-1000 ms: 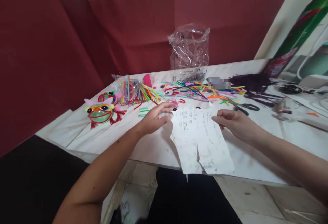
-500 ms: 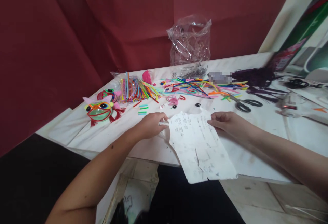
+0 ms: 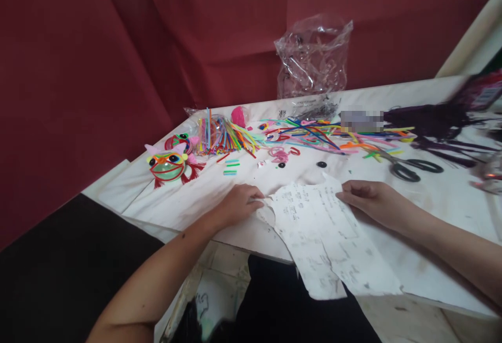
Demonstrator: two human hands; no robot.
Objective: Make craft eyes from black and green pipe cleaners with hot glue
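A worn white sheet of paper [image 3: 321,233], torn at its edges and covered in handwriting, hangs over the table's front edge. My right hand [image 3: 363,196] pinches its upper right corner between thumb and fingers. At the upper left, my left hand [image 3: 243,204] is closed on the paper's edge, where a torn flap shows. A tear runs through the lower part of the sheet. Just beyond it lie two black round eyes, one of them [image 3: 322,164] near the top corner, and a curled pink pipe cleaner [image 3: 279,155].
Scissors [image 3: 411,168] lie at the right, by loose coloured pipe cleaners [image 3: 309,136]. A bag of short pipe cleaners [image 3: 219,136] and colourful animal-face ornaments [image 3: 168,165] sit at the left. Behind stands a clear plastic bag [image 3: 314,60]; dark purple strips [image 3: 435,128] lie at the right.
The view has turned a little left, so everything sits further right in the picture. Both hands still hold the paper, whose lower end has spread wider at the tear.
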